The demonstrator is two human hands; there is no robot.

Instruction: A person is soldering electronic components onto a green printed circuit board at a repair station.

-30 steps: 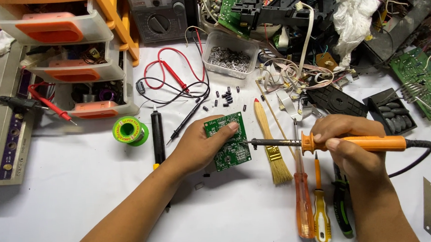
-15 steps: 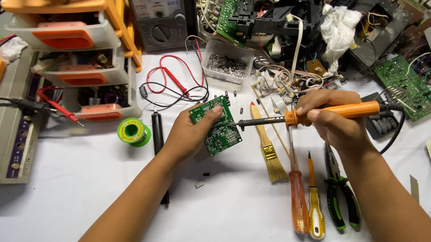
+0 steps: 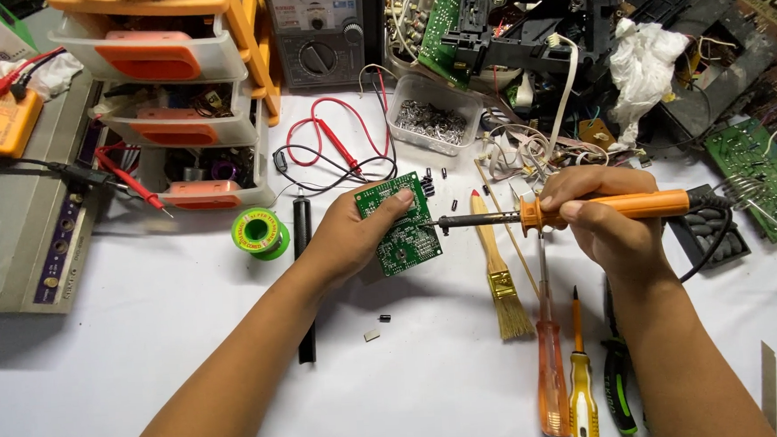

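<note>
At frame centre, the left hand [image 3: 347, 238] gripped the green circuit board [image 3: 399, 225]; the right hand [image 3: 603, 212] clasped the soldering iron [image 3: 583, 209], lying horizontal, tip touching the board's right edge.

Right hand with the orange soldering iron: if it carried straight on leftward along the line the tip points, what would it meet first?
The right hand aims the soldering iron left; its tip is already at the right edge of the green circuit board held by the left hand. The board comes first, though actual contact is unclear.
</note>
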